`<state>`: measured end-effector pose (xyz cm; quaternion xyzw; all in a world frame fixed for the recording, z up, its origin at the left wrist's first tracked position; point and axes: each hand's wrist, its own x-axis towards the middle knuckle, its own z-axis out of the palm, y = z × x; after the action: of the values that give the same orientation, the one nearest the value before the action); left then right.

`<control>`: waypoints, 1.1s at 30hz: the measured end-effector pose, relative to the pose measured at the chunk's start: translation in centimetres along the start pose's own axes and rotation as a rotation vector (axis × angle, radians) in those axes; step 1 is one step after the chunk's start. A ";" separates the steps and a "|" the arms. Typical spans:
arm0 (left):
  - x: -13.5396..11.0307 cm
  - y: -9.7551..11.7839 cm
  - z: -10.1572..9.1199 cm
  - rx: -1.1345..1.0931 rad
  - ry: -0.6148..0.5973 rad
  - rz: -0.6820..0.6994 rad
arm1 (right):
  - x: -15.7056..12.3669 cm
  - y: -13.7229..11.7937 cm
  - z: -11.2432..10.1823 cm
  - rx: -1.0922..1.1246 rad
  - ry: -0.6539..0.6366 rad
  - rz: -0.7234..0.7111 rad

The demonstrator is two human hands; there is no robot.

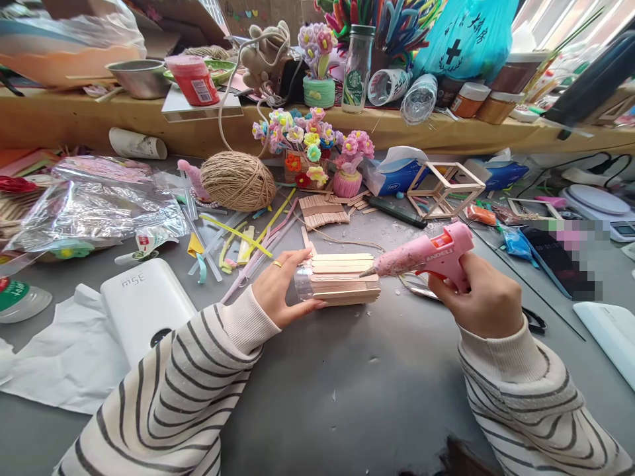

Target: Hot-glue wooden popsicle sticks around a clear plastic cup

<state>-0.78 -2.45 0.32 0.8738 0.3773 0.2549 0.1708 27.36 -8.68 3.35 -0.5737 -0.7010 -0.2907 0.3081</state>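
My left hand [281,289] grips a clear plastic cup [303,283] lying on its side, its outside covered with wooden craft sticks [342,264] set side by side. A bare strip shows between some of the sticks. In my right hand [486,294] is a pink hot glue gun [421,254], my fingers wrapped round its handle. The gun's nozzle tip points left and is at the sticks near the cup's right part; whether it touches them I cannot tell. A banded bundle of craft sticks [325,212] lies just behind the cup.
Behind the cup are a ball of twine [238,181], pipe-cleaner flowers [310,135], a black box cutter [397,211] and a wooden stick frame [446,188]. A white power bank [143,304] lies to the left, a phone [560,261] to the right. Jars line the shelf [198,125].
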 end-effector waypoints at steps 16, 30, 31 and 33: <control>0.0 0.0 0.0 -0.016 -0.003 -0.009 | -0.2 0.2 -0.1 0.023 -0.052 0.082; 0.0 0.2 -0.1 -0.019 -0.014 -0.033 | 0.0 0.5 -0.3 -0.021 0.004 0.002; 0.0 0.2 -0.1 -0.019 -0.013 -0.030 | -0.1 0.5 -0.3 -0.024 -0.005 0.008; 0.0 0.2 0.0 -0.017 -0.007 -0.028 | -0.2 0.6 -0.3 -0.028 -0.009 0.019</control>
<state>-0.73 -2.59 0.43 0.8679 0.3865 0.2527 0.1831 27.99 -8.95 3.48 -0.5858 -0.6929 -0.2949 0.2996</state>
